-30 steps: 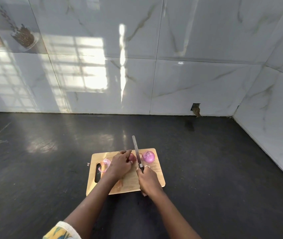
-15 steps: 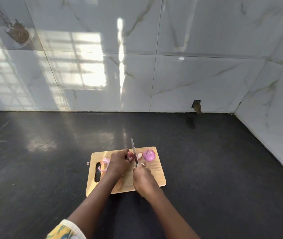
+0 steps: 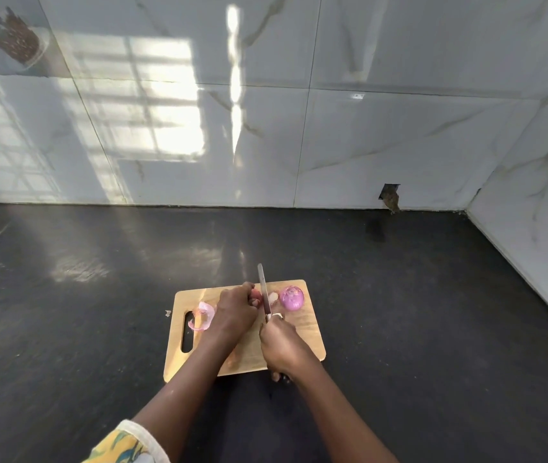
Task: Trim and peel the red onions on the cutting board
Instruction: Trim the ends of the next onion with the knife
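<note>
On the board (image 3: 312, 329), a round onion (image 3: 292, 298) shines glossy purple

The board (image 3: 312, 349) lies on the counter (image 3: 99, 329), well before the wall (image 3: 366, 128). On it, left to right: a peel (image 3: 203, 316) beside the slot (image 3: 187, 332), the left hand (image 3: 234, 314) over the first onion (image 3: 256, 297), the knife (image 3: 263, 289) just right of it, a cut end (image 3: 273, 298) and the second onion (image 3: 292, 298) near the far right corner. The right hand (image 3: 279, 342) grips the knife over the board's near half, and a scrap (image 3: 167, 313) lies on the counter just off the left edge.

Tan board (image 3: 306, 339); purple onion (image 3: 292, 298); blk counter (image 3: 99, 329); wht marbled tiles (image 3: 399, 128)
</note>
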